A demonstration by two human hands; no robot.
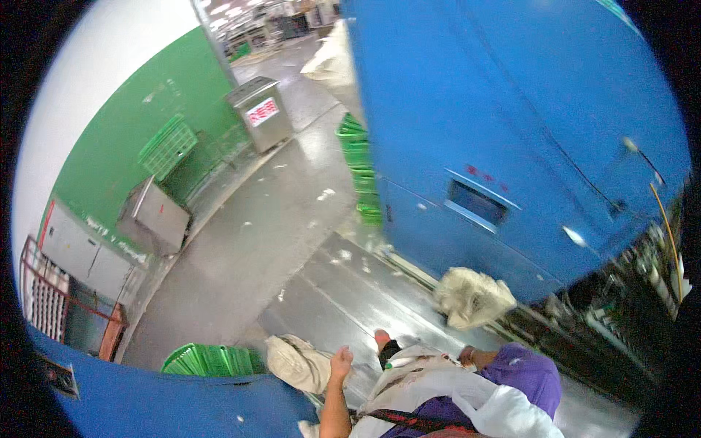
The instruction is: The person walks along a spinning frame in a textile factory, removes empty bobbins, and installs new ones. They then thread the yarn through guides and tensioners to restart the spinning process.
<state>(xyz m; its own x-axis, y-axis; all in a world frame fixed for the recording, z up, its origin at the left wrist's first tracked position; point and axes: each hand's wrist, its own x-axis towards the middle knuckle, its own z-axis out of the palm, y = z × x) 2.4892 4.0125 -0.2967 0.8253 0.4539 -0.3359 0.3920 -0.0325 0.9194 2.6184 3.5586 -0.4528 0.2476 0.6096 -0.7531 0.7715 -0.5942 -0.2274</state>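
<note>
My left hand [341, 362] is in front of me at the end of a bare forearm, its fingers curled in with nothing visible in them. Just left of it is a cream cloth sack [298, 363]; I cannot tell whether they touch. At the right edge of my pale apron [416, 379], my right hand [467, 356] shows only as a small blurred patch beside a purple sleeve [522, 376]. Its fingers are hidden. Another cream sack [475, 298] bulges beside the blue machine [431, 146] ahead on the right.
Stacked green baskets [361, 171] line the machine's left side, and more green baskets [208, 359] stand at lower left. Metal boxes [263, 113] sit along the green wall [117, 153]. White scraps lie on the grey floor [241, 255]. Dark machinery [599, 321] runs along the right.
</note>
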